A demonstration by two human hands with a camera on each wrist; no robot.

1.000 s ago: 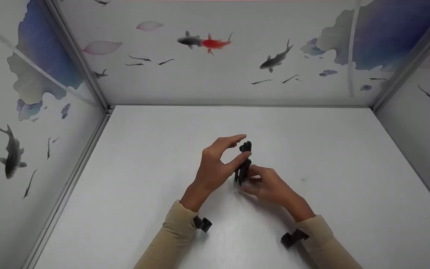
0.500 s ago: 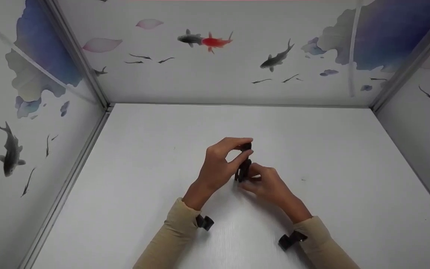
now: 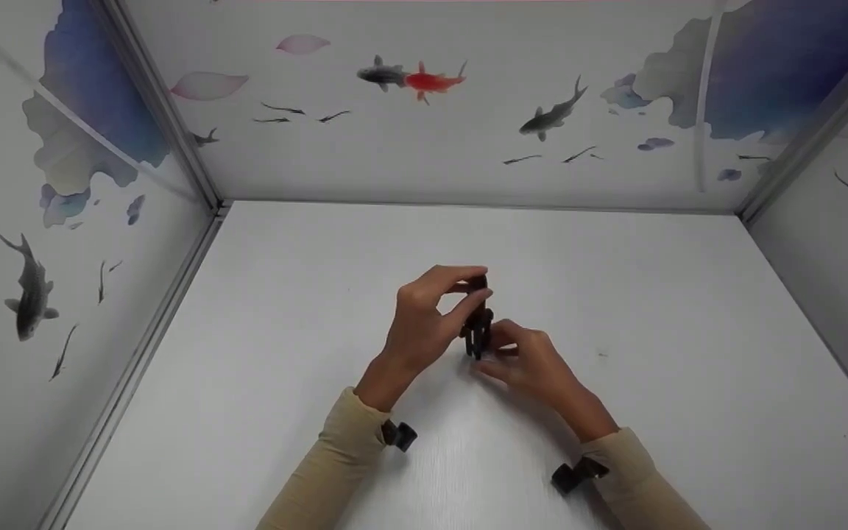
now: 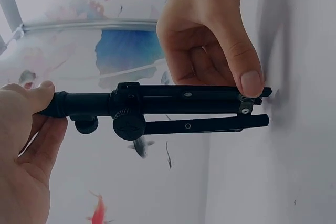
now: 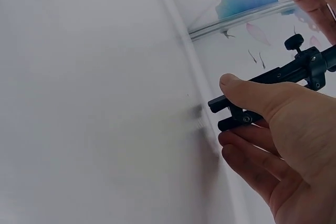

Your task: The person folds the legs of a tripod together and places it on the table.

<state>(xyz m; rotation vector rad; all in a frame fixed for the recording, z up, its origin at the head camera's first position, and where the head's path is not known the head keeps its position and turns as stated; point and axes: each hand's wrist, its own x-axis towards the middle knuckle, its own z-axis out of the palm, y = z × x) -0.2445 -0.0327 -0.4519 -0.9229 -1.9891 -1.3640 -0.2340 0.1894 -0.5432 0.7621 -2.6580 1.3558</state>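
Note:
A small black tripod (image 3: 477, 340) stands upright close over the white table, its legs folded nearly together. In the left wrist view the tripod (image 4: 89, 104) shows a round column, a side knob (image 4: 129, 125) and slim legs (image 4: 210, 125). My left hand (image 3: 428, 320) pinches its top end between thumb and fingers. Lower down, my right hand (image 3: 538, 368) holds the folded legs. Seen from the right wrist, the right thumb (image 5: 249, 92) lies along one leg, with the fingers on the other side. Two leg tips (image 5: 227, 124) stick out past that thumb.
The white table (image 3: 284, 294) is enclosed by white panels (image 3: 424, 162) printed with fish and blue shapes. Grey metal rails (image 3: 192, 136) run along the corners. Black wrist cameras (image 3: 400, 436) sit on both beige sleeves (image 3: 354, 460).
My left index finger, raised above the tripod's top a second ago, has come down onto it, and the left hand now grips that end. The right hand stays at the legs.

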